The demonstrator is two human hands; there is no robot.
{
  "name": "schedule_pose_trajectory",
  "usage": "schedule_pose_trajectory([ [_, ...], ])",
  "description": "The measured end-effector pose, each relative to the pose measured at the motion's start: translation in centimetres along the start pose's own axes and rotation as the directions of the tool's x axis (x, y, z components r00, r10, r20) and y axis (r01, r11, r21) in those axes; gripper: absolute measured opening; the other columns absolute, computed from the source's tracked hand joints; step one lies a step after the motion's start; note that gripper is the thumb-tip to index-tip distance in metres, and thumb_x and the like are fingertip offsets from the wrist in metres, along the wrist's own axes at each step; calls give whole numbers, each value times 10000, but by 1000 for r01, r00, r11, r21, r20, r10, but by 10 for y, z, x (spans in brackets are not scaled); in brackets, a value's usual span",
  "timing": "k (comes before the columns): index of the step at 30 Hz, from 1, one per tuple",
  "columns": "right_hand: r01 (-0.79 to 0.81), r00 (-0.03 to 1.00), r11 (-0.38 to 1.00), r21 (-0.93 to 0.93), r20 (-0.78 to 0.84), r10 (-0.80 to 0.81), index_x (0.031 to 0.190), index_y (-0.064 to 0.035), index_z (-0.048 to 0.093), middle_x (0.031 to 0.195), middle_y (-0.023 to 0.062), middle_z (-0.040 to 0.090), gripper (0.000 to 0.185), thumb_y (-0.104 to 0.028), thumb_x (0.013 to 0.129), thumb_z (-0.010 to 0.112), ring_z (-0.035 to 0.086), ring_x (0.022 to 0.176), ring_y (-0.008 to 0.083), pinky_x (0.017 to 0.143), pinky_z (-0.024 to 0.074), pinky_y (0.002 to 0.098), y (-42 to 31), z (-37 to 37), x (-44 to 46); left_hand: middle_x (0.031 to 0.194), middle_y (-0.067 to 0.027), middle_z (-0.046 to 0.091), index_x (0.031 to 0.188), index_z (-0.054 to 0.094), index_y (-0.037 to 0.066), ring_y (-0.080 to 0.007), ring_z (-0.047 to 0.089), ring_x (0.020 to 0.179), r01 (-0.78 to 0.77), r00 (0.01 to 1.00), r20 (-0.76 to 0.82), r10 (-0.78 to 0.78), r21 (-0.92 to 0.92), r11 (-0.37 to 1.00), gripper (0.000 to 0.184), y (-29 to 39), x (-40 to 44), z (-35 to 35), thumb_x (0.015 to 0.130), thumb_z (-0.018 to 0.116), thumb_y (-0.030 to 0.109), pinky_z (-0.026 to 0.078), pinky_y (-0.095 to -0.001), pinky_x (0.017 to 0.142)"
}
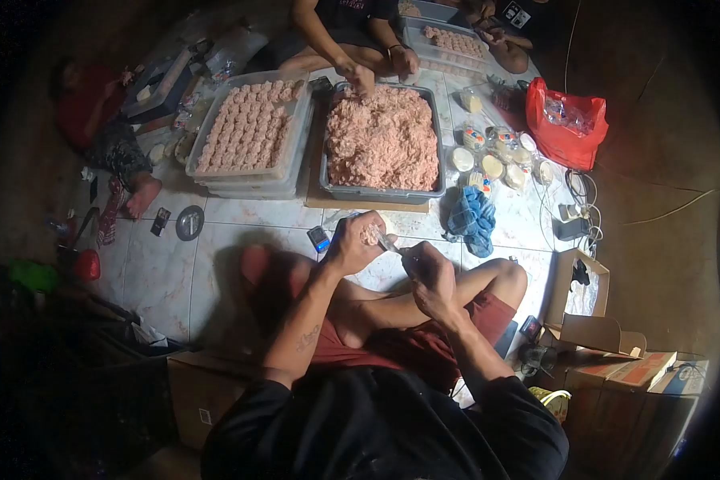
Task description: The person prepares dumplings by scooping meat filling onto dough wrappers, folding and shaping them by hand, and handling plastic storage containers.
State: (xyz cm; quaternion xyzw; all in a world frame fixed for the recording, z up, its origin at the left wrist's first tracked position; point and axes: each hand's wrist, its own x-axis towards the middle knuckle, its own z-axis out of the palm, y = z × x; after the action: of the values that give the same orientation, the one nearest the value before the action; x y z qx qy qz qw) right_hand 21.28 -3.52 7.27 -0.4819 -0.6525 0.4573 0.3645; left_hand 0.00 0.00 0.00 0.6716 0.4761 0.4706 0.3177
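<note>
My left hand (358, 242) is closed round a small lump of pink minced mixture (370, 234), above my crossed legs. A metal utensil (388, 243) reaches from my right hand (430, 276) to that lump; my right fingers are wrapped round its handle. Beyond my hands stands a grey tub (384, 194) heaped with pink mixture (382, 140). To its left, rows of shaped pink lumps (246, 128) fill a clear plastic container (192, 164), stacked on others.
Across the tub, a co-worker's hand (361, 78) touches the mixture. Wrapped round packs (492, 166), a blue cloth (472, 220) and a red bag (566, 128) lie right. A blue-screened device (318, 238) is beside my left hand. An open cardboard box (592, 320) stands right.
</note>
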Motion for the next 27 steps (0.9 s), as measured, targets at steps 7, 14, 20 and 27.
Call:
schedule_pose_trajectory([
  [7,71,997,991,-109,49,-66,920,27,605,762,86,576,53,-20,931,625,513,712,136,647,448,297,-9,-4,21,847,-108,689,900,649,20,-170,650,769,-14,998,-56,27,226,974,301,17,20,2,736,855,164,509,-342,693],
  [14,-6,1000,999,-41,-1,6,937,29,606,784,54,579,29,1,929,611,498,724,112,646,439,299,-4,-2,8,880,-51,674,993,643,39,-151,620,783,4,997,82,-3,-16,1000,381,35,8,-20,715,870,167,501,-318,716],
  [20,0,992,984,176,-121,21,948,20,582,799,42,561,18,14,940,597,479,755,92,667,431,277,-15,-5,4,864,-30,662,964,660,44,-120,606,784,43,993,116,-35,-67,997,362,33,10,-30,696,891,121,495,-285,708],
  [27,-75,989,995,60,-123,82,978,32,575,842,45,592,97,-50,959,625,508,781,98,693,440,260,-19,-16,2,835,-34,632,918,619,29,-119,588,747,93,995,12,-96,-397,913,376,24,1,-32,708,902,161,493,-287,662],
])
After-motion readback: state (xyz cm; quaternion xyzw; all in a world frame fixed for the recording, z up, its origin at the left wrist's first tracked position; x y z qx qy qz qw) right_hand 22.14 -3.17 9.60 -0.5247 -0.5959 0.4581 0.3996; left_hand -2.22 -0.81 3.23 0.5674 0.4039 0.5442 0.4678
